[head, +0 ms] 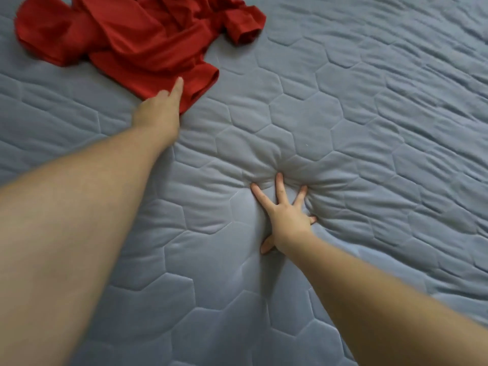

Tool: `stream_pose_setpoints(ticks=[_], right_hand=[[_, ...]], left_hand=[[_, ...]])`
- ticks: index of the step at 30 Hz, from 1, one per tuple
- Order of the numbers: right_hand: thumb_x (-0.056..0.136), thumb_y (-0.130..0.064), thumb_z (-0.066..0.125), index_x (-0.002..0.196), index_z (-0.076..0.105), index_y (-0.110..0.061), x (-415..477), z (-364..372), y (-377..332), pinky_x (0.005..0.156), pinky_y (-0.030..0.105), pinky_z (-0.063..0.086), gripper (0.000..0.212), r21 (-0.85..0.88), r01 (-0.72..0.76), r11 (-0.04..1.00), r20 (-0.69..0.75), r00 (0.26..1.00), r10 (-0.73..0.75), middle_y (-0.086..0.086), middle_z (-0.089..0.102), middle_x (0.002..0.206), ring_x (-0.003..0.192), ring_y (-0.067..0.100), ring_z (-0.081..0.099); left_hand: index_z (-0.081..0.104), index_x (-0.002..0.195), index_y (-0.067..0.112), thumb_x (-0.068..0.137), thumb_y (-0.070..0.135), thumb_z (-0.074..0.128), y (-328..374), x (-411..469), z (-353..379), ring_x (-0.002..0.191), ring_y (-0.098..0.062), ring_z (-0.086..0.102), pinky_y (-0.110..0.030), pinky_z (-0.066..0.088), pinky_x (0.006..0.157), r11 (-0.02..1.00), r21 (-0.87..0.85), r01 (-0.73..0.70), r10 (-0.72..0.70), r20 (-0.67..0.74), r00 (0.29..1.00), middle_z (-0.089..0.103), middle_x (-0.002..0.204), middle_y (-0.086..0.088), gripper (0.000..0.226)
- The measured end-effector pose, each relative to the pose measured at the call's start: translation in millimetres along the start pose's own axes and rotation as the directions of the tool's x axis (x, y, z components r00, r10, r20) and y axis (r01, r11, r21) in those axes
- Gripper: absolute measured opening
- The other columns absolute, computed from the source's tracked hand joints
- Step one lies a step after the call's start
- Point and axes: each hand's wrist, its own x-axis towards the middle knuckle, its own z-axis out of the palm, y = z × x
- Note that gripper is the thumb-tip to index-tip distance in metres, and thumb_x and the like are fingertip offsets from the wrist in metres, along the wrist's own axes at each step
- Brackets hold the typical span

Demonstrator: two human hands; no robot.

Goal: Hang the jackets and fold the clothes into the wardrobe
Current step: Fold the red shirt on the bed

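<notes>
A crumpled red shirt (137, 40) lies at the far left of the blue quilted bed cover (356, 128). My left hand (158, 112) is stretched out to the shirt's near hem. Its thumb rests on the red cloth, and its fingers are hidden behind the hand, so a grip cannot be made out. My right hand (285, 215) presses flat into the bed cover near the middle, fingers spread, with nothing in it. The cover dents and wrinkles around it.
The quilted cover with its hexagon stitching fills the whole view. No wardrobe, hanger or other garment is in sight.
</notes>
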Motion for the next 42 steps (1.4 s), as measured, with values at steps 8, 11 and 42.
stream_pose_setpoints(ticks=[8,11,42], right_hand=[[0.053,-0.035,0.091,0.128,-0.019,-0.069,2.8,-2.8,1.5,0.089,0.083,0.022,0.138,0.009,-0.002,1.000,0.003,1.000,0.002,-0.017,-0.042,0.145,0.135,0.047,-0.030],[0.054,-0.033,0.091,0.131,-0.012,-0.069,-1.6,-8.8,0.7,0.089,0.082,0.021,0.134,0.057,0.019,0.998,-0.017,1.000,-0.018,-0.018,-0.037,0.148,0.137,0.046,-0.027],[0.086,-0.016,0.057,0.094,0.059,-0.010,-368.4,204.7,350.7,0.072,0.030,0.037,0.011,0.748,-0.168,0.642,-0.098,0.929,0.357,0.014,0.065,0.099,0.098,0.033,0.060]], left_hand=[[0.059,0.107,0.001,0.084,-0.004,0.045,-6.2,-34.2,17.7,0.105,-0.047,0.053,-0.049,0.045,0.086,0.990,-0.137,-0.017,0.009,-0.060,0.998,0.057,0.113,-0.031,0.027],[0.063,0.114,0.011,0.087,0.000,0.046,3.8,-102.2,40.6,0.108,-0.042,0.055,-0.042,0.044,0.090,0.946,-0.324,0.002,0.013,0.044,0.999,0.061,0.116,-0.026,0.034],[0.046,0.122,0.016,0.083,0.046,0.061,267.8,-535.7,87.7,0.117,-0.027,0.051,-0.039,0.038,0.093,0.900,0.237,-0.365,0.241,0.427,0.872,0.053,0.124,-0.007,0.052]])
